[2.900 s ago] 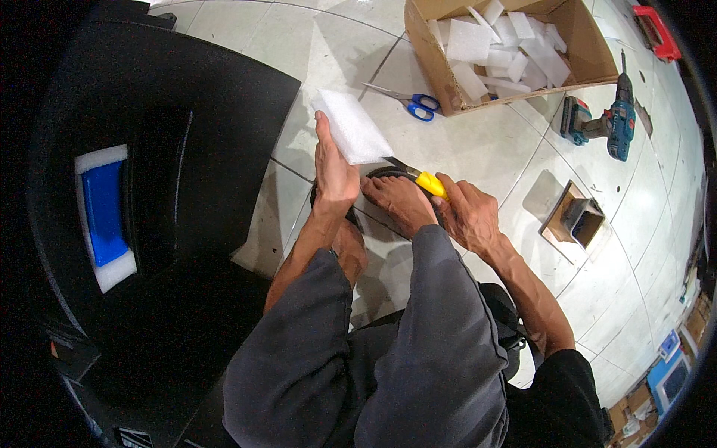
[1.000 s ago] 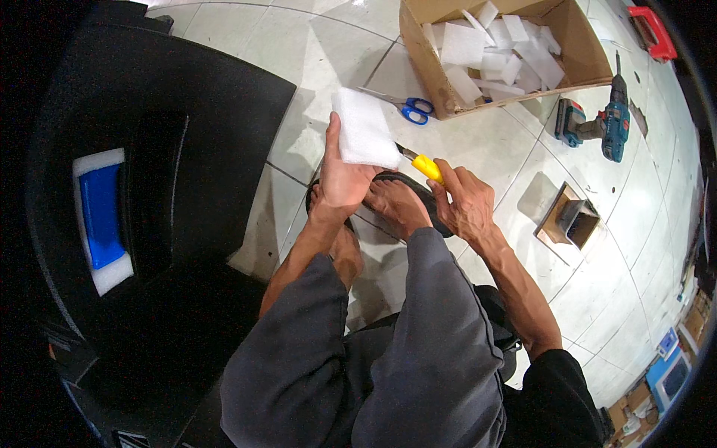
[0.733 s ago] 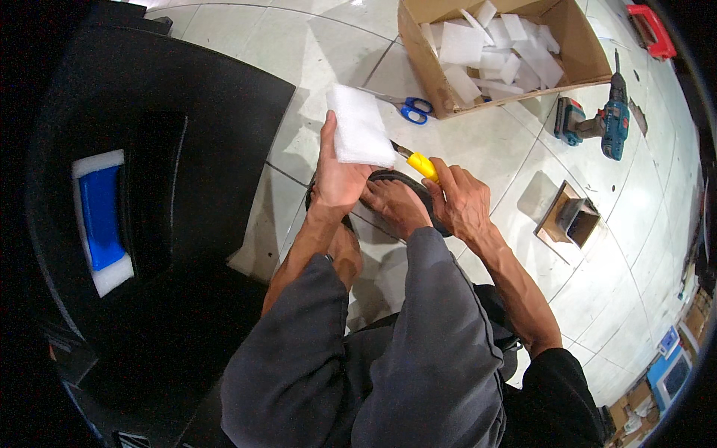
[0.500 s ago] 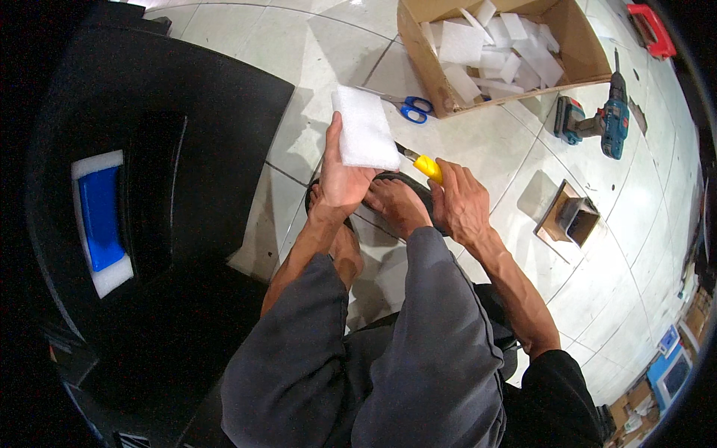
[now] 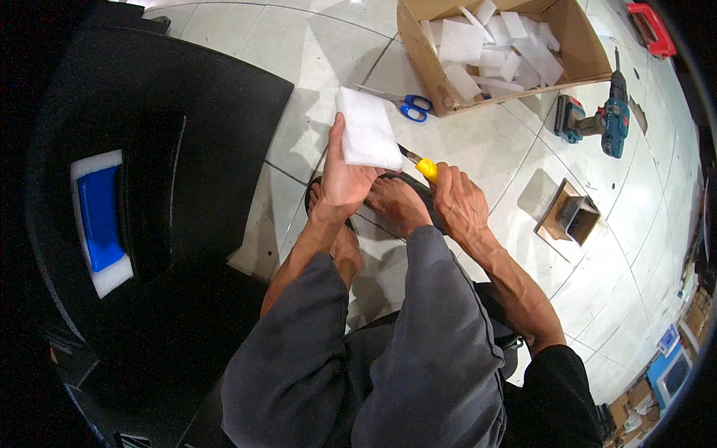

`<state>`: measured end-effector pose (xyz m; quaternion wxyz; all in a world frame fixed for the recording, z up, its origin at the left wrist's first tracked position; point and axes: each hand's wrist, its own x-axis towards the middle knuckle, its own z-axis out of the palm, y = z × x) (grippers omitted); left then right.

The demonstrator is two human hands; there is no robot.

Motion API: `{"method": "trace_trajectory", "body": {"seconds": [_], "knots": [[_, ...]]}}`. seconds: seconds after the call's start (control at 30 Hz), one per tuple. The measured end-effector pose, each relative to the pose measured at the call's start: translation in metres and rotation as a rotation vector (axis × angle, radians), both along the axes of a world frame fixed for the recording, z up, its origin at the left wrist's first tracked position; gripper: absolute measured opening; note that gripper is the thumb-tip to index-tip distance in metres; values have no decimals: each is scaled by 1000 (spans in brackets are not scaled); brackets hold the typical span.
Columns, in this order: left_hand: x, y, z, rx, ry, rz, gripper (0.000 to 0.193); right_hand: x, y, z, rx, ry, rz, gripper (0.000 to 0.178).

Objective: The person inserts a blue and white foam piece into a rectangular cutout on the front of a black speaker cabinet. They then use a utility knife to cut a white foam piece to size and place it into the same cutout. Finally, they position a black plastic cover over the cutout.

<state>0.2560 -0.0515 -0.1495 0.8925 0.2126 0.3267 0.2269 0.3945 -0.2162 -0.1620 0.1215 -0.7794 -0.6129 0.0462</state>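
Note:
My left hand (image 5: 349, 179) grips a thick white foam block (image 5: 368, 128) from below, its thumb along the block's left side. In my right hand (image 5: 459, 200) is the yellow handle of a utility knife (image 5: 426, 169). The knife's dark blade points up and left at the block's right edge; whether it touches or cuts the foam I cannot tell. Just beyond the foam, blue-handled scissors (image 5: 415, 109) lie on the floor, their blades partly hidden behind the block.
A cardboard box (image 5: 441, 109) of white foam pieces stands at the far right. Beside it are a cordless drill (image 5: 615, 119) and a red tool (image 5: 653, 31). A small bracket-like piece (image 5: 571, 216) lies nearer. At left, a large black panel (image 5: 224, 97) carries a blue block (image 5: 101, 218) on white foam.
Both hands have shifted very slightly, and the foam block sits a touch lower and to the right. Both grips are the same.

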Motion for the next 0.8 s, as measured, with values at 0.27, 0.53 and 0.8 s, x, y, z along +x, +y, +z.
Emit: {"method": "trace_trajectory", "body": {"seconds": [0.27, 0.53, 0.8], "knots": [[8, -6, 4, -30, 32, -32, 65, -2, 14, 4, -38, -49, -21, 20], [5, -6, 5, -45, -9, -21, 59, -1, 10, 3, -6, -45, -35, 24], [1, -4, 3, -68, -72, -10, 57, 2, 4, 3, -11, -37, -62, 25]]}}
